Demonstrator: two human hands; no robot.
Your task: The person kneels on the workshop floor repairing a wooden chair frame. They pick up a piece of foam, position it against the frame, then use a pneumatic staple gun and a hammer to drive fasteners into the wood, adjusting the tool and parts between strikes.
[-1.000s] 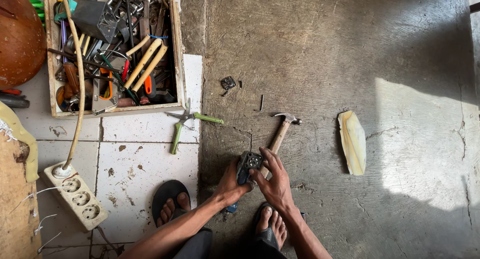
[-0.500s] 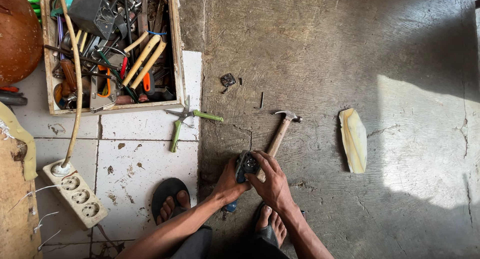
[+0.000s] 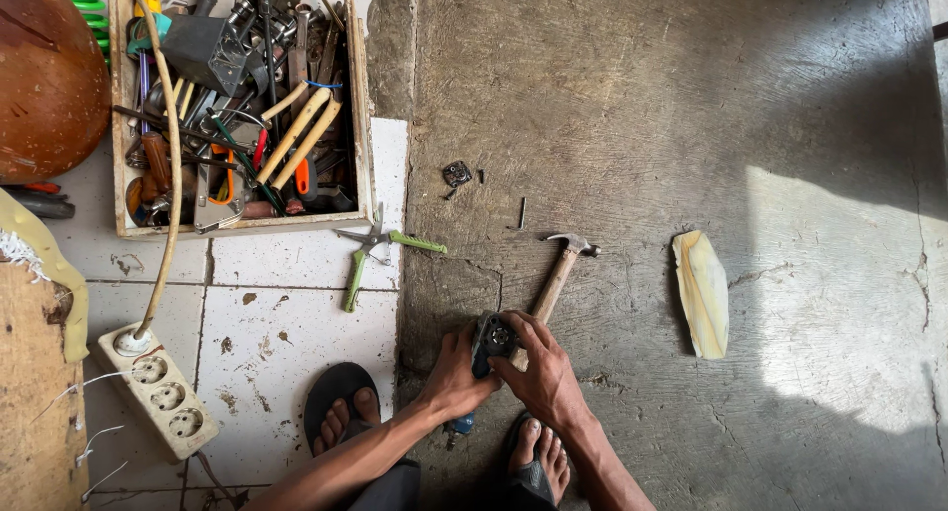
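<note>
Both hands down on the concrete floor point(image 3: 642, 126), clamped round a small dark metal part point(image 3: 491, 335) with a round opening on top. Left hand point(image 3: 452, 373) grips it from the left side, fingers curled under; right hand point(image 3: 538, 373) grips it from the right with fingers draped over the top edge. Part sits low centre, just above the feet in sandals point(image 3: 338, 400), and covers the butt of the hammer point(image 3: 559, 274) handle, which lies beside the hands, head pointing away. Can't tell exactly what the part is: too small and half covered. To do this grip well, my call: keep the part pressed flat to the floor, thumbs clear of the opening, wrists low so it doesn't twist. Green-handled pliers point(image 3: 370, 254) lie apart on the tile edge, a loose nail point(image 3: 521, 213) and a small dark bit point(image 3: 456, 172) further up. Pale wood offcut point(image 3: 701, 292) well to the right. Wooden toolbox point(image 3: 363, 126) top left is crammed: screwdrivers, wooden-handled tools, orange-handled cutters, metal odds. White power strip point(image 3: 158, 393) bottom left, its cord running up across the box.
</note>
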